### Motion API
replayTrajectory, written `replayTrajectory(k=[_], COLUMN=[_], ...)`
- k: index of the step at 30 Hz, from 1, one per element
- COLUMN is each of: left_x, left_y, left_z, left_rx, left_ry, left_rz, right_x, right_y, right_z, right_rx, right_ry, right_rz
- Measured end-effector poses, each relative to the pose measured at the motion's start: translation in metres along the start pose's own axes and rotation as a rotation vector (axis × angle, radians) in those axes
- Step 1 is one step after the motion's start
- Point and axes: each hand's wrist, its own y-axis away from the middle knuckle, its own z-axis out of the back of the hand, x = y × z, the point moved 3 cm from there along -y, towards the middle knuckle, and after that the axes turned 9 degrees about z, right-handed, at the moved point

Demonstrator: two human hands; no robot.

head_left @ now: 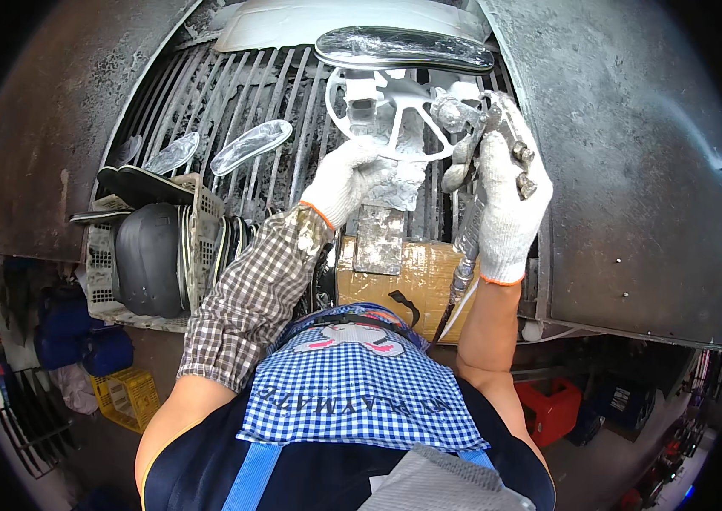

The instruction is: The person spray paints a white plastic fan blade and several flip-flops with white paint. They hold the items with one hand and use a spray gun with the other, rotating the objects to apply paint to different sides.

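My left hand (348, 183), in a white knit glove, grips the near rim of a white-coated spoked wheel (396, 128) on a crusted metal stand (379, 238). Its fingertips are partly hidden by the rim. My right hand (514, 192), also gloved, is wrapped round a spray gun (467, 157) with metal knobs at its side and a hose below. The gun's front end is beside the wheel's right side. Beyond the wheel, at its far edge, a glossy black shoe sole (403, 48) lies crosswise; whether it rests on the wheel I cannot tell.
Silver-coated soles (252, 146) lie on the slatted metal grate (233, 94). A pale plastic crate (101, 281) of black soles (152, 260) stands at left. Metal side panels (633, 170) flank the grate. A cardboard sheet (420, 281) hangs in front of me.
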Motion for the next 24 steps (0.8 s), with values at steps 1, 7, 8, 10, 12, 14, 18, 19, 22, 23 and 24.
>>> replayTrajectory(k=[1, 7, 8, 10, 12, 14, 18, 19, 22, 23, 24], left_x=[0.000, -0.001, -0.002, -0.002, -0.002, -0.001, -0.001, -0.002, -0.002, -0.001, -0.002], left_y=[0.000, 0.003, 0.003, 0.003, 0.003, 0.001, 0.001, 0.002, 0.004, 0.003, 0.003], left_z=[0.000, -0.005, -0.006, -0.008, -0.010, -0.009, -0.007, -0.007, -0.006, -0.004, -0.005], left_rx=[0.005, 0.019, 0.014, 0.025, 0.049, 0.032, 0.032, 0.031, 0.021, 0.013, 0.006], left_ry=[0.001, 0.000, -0.010, -0.019, -0.020, -0.024, -0.017, 0.001, 0.038, 0.039, 0.039], left_rz=[0.004, 0.034, 0.020, 0.010, 0.013, 0.016, 0.029, 0.023, 0.016, 0.019, 0.024], right_x=[0.000, -0.001, -0.001, 0.001, 0.005, 0.011, 0.017, 0.020, 0.016, 0.014, 0.010], right_y=[0.001, 0.000, 0.002, 0.004, 0.004, 0.006, 0.011, 0.013, 0.010, 0.009, 0.007], right_z=[0.001, 0.009, 0.009, 0.008, 0.008, 0.006, 0.003, 0.000, 0.001, 0.001, 0.003], right_rx=[-0.011, -0.022, -0.033, -0.057, -0.080, -0.091, -0.034, -0.005, 0.001, -0.011, -0.031], right_ry=[-0.007, 0.059, 0.012, -0.044, -0.070, 0.113, 0.053, -0.069, -0.074, -0.045, -0.034], right_rz=[-0.011, 0.045, 0.022, 0.002, 0.004, 0.069, 0.035, -0.037, -0.025, -0.011, -0.002])
